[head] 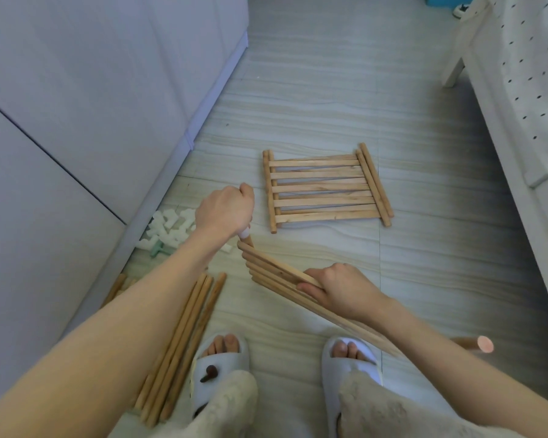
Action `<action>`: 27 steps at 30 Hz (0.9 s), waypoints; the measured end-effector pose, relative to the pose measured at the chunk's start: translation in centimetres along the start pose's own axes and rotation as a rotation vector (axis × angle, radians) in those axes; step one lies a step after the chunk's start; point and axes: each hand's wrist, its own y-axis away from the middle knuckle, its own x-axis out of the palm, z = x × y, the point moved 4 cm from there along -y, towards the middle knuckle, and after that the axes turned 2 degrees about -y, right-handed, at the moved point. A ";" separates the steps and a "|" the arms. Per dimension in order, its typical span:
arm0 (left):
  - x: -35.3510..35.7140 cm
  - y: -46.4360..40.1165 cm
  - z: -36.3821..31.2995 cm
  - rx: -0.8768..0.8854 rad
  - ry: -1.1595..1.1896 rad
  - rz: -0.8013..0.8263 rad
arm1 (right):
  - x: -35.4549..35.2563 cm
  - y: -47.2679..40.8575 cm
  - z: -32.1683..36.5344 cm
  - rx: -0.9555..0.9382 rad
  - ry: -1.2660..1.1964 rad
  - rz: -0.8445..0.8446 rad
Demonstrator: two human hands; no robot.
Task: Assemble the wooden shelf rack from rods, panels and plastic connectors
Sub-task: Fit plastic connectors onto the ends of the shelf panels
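Observation:
My right hand grips a slatted wooden panel that stands tilted on edge above the floor. My left hand is curled round a white plastic connector sitting on the far end of the panel's rod. The rod's near end sticks out past my right forearm. A second slatted panel lies flat on the floor further away. Several loose wooden rods lie on the floor to the left. A heap of white plastic connectors sits by the cabinet base.
A white cabinet runs along the left. A white bed frame with dotted bedding is on the right. My feet in grey slippers stand near the rods. Pale tiled floor stretches ahead.

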 end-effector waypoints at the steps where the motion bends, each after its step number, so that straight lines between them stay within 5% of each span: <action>1: 0.0 0.0 0.0 0.000 0.016 -0.009 | -0.1 0.0 0.0 0.006 -0.006 0.004; 8: 0.1 0.5 0.9 -0.045 0.139 0.047 | 0.0 0.5 0.4 0.009 -0.011 0.025; 14: 0.3 0.0 0.5 -0.012 -0.089 -0.065 | 0.2 0.4 0.3 0.025 -0.010 0.033; 27: -0.4 0.4 1.1 -0.017 0.634 -0.157 | 0.3 0.3 0.7 0.064 -0.069 0.089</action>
